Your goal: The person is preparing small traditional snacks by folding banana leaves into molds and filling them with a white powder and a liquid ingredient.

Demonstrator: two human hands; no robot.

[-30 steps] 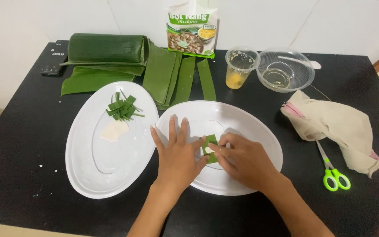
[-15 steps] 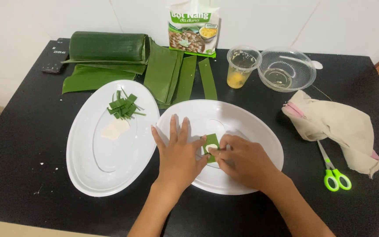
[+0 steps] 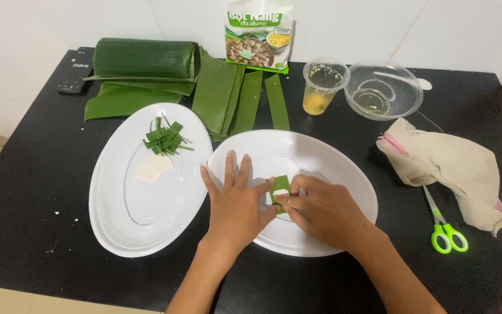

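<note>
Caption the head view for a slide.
Both hands, left hand and right hand, fold a small green leaf strip over a white plate on a black table.

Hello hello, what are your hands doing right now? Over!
Left hand flat on white oval plate. Right hand pinching small green leaf strip around white piece. Nothing in the way.

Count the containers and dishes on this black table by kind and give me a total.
White oval plates: 2, one on the left with cut leaf pieces, one under the left hand and right hand
Clear plastic cup: 1
Clear plastic bowl: 1
Total: 4
</note>
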